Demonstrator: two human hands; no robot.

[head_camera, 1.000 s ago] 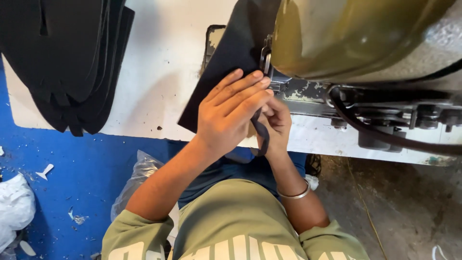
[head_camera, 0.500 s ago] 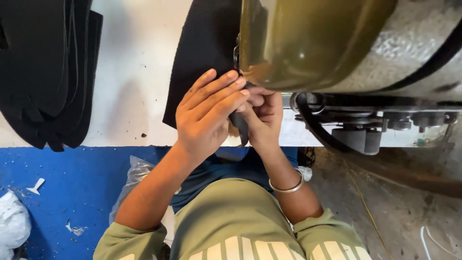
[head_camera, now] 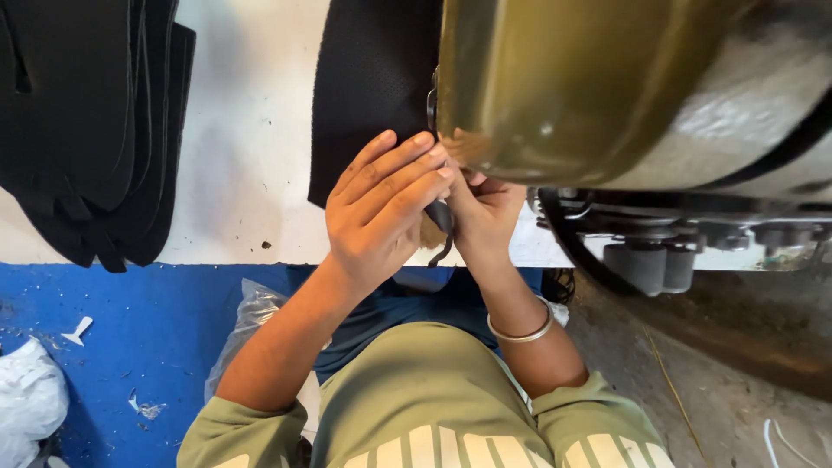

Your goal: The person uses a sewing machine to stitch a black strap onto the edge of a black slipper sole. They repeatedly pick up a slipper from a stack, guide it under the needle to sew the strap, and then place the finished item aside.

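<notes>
Black mesh fabric piece (head_camera: pixel 373 95) lies on white desk (head_camera: pixel 247 156), near edge tucked under sewing machine head (head_camera: pixel 589 87). Step, judged: feeding the piece under the needle; steady guiding called for. Left hand (head_camera: pixel 381 217) flat, fingers (head_camera: pixel 390 169) extended, pressing fabric. Right hand (head_camera: pixel 485 212) curled, pinching dark strip (head_camera: pixel 442 230). Stack of black cut pieces (head_camera: pixel 87 121) well apart.

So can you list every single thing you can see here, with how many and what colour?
Fabric piece: one, black, on the table under the hands.
Fabric stack: several pieces, black, table's left end.
Table: one, white.
Machine: one, olive-gold and grey, upper right.
Plastic bag: one, clear, on the blue floor.
Bangle: one, silver, right wrist.
Left hand: on the black piece.
Right hand: beside the left, at the machine.
</notes>
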